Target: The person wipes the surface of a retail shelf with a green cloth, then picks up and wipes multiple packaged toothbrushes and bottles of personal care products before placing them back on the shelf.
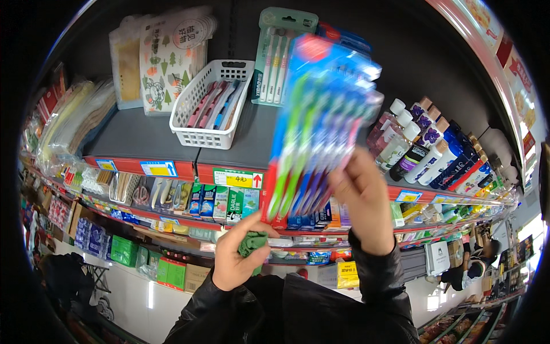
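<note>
My right hand (363,195) grips a stack of blister-packed toothbrushes (316,129) by its lower right edge; the packs are tilted and motion-blurred above the shelf. My left hand (240,253) is closed on a crumpled green cloth (252,243), with its fingertips close to the lower left corner of the packs; whether they touch is unclear. Behind the packs, a green pack of toothbrushes (266,64) stands upright on the dark shelf (253,133). Left of it sits a white plastic basket (206,138) holding several loose toothbrushes.
White printed packages (161,69) stand left of the basket. Several capped bottles (395,148) line the right side of the shelf. Toothpaste boxes (221,202) fill the shelf below. Cartons (172,273) rest on the floor. A person (472,266) is at the far right.
</note>
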{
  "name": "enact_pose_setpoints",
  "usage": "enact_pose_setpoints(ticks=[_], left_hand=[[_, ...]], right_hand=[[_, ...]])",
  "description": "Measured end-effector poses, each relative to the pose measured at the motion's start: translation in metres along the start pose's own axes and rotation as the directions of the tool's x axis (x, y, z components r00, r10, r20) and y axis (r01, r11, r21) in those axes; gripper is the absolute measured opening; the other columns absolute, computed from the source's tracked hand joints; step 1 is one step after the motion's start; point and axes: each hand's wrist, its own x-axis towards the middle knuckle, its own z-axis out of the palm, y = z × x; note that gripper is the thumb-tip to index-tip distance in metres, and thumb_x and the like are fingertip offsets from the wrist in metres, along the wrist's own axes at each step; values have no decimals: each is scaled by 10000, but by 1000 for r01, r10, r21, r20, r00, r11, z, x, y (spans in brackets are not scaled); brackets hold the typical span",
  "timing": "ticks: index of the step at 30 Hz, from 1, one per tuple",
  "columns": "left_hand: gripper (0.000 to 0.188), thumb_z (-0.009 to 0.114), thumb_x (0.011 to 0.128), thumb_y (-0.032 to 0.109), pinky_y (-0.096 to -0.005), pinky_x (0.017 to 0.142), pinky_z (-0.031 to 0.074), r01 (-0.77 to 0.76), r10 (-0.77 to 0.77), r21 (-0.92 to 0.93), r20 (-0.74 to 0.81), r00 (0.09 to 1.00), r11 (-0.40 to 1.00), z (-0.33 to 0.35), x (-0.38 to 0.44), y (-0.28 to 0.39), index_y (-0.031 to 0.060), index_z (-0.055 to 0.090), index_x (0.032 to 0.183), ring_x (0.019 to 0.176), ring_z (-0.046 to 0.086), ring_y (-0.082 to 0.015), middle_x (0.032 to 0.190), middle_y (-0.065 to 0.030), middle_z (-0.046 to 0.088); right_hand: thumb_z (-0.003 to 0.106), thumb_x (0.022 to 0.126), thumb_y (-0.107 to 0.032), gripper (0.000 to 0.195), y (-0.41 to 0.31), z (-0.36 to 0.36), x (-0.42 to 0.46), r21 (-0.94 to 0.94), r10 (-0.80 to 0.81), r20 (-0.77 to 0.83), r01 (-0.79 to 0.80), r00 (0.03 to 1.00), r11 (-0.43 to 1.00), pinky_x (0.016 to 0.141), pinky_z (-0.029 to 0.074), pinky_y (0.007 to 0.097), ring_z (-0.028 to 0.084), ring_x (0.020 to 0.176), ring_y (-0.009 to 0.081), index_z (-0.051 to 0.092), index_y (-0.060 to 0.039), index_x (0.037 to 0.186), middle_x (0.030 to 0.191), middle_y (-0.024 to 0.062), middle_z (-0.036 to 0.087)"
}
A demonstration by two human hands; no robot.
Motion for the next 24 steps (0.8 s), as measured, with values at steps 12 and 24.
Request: enact_pose_setpoints(ticks=[12, 24], left_hand=[[558, 589, 1014, 41, -270, 751, 534, 20, -20, 32, 20, 1000, 999, -2, 5, -2, 35, 463, 1558, 740, 609, -94, 1064, -112, 723], [501, 592, 1042, 52, -258, 716, 524, 109, -109, -41, -8, 994, 993, -12, 0, -12, 26, 494, 1533, 754, 615, -89, 1063, -102, 721]], right_hand=[[514, 1119, -143, 338, 62, -55, 107, -295, -237, -344, 136, 908, 946, 730, 503, 259, 641, 804, 78, 439, 4, 1413, 922, 82, 701], [563, 1097, -148, 301, 72, -52, 119, -359, -247, -329, 121, 911, 925, 662, 448, 230, 550, 726, 48, 485, -1, 1348, 862, 28, 669]])
